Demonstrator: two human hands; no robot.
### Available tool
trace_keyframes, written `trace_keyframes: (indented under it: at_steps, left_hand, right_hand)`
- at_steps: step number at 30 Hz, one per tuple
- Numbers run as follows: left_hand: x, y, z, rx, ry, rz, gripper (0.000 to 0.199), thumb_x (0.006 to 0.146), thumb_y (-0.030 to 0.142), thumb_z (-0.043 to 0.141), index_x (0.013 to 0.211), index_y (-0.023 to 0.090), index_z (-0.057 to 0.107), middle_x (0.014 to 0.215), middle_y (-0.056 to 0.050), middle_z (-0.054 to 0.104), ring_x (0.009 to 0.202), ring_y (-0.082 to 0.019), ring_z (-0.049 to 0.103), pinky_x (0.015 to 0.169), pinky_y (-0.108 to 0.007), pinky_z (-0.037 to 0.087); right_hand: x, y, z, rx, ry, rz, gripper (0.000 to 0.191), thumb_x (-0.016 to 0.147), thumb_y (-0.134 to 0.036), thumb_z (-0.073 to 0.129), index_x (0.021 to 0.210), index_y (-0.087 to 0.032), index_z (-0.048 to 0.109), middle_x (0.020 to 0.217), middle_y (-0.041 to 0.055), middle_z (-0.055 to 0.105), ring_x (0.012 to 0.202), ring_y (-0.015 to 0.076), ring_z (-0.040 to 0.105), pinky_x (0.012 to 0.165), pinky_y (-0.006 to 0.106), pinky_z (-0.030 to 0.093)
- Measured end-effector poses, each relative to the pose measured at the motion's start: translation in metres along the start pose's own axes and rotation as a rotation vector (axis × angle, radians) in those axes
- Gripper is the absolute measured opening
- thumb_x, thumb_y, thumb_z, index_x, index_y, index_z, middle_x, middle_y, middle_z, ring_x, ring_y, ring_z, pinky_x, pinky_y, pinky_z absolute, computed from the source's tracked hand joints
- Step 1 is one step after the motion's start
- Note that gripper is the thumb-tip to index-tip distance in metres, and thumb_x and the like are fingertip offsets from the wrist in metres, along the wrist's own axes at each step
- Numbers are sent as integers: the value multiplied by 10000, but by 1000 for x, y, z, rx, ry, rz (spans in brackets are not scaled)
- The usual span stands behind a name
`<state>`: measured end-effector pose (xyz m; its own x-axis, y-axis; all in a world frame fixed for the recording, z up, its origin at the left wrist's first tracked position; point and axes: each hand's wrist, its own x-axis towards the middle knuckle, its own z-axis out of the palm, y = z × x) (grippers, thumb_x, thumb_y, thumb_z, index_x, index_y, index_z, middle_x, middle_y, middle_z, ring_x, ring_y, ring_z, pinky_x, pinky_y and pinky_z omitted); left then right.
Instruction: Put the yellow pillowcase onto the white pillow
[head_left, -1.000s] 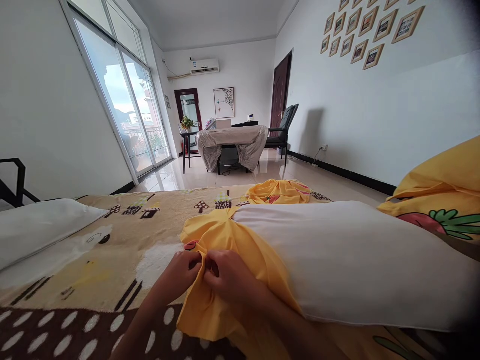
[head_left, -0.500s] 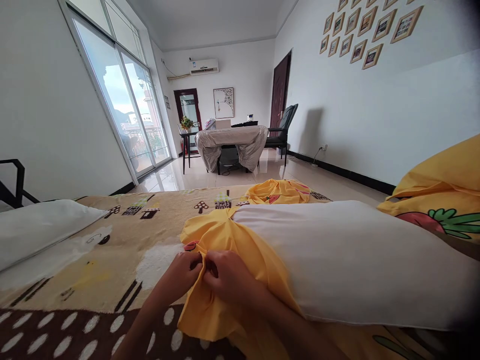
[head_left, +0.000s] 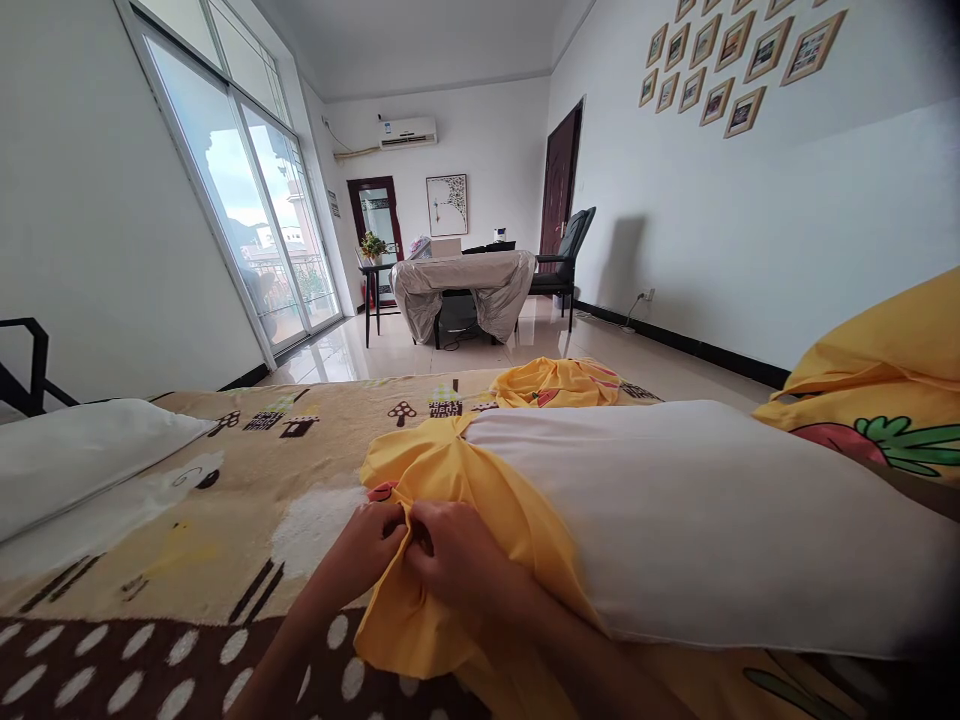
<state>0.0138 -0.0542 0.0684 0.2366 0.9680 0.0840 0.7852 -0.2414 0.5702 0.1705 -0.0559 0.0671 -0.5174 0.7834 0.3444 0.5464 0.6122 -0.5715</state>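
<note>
A yellow pillowcase is bunched around the left end of a white pillow. My left hand pinches a fold of the cloth. Right beside it, my right hand is closed on the same fold, with its fingertips partly hidden. The cloth hangs in a loose flap below both hands. Most of the pillow lies bare, stretching away to the right.
Beneath everything spreads a beige and brown patterned blanket. Another white pillow lies at the left. A crumpled yellow cloth rests past the pillow, and yellow printed bedding is heaped at the right. A covered table stands further back.
</note>
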Motion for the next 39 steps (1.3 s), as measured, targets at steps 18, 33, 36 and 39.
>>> trace_keyframes:
  at_steps: [18,33,36,39]
  left_hand:
    - [1,2,4,-70,12,22,196,703,300,360,532,204,371,577,-17,530,633,-176,455,794,-349,382]
    - [2,4,5,-42,14,-5,217,708,319,345,523,207,348,581,-25,515,647,-187,453,697,-340,341]
    - [3,4,6,-49,20,-1,227,711,322,344,516,208,324,569,-16,497,637,-179,438,725,-347,339]
    - [3,4,6,-57,23,6,224,711,322,339,519,209,320,563,-12,491,622,-174,424,730,-350,337]
  right_hand:
    - [0,-1,1,-80,-21,1,110,792,-212,493,820,-173,591,768,39,648,640,137,526,571,255,258]
    - [0,1,2,-75,-29,-18,98,788,-210,480,813,-175,568,797,45,662,673,143,562,584,256,279]
    - [0,1,2,-68,-26,-21,99,788,-217,480,808,-174,567,797,45,664,672,144,565,582,254,277]
    - [-1,1,3,-76,-9,-23,106,790,-214,464,792,-173,562,773,41,657,654,143,562,574,253,274]
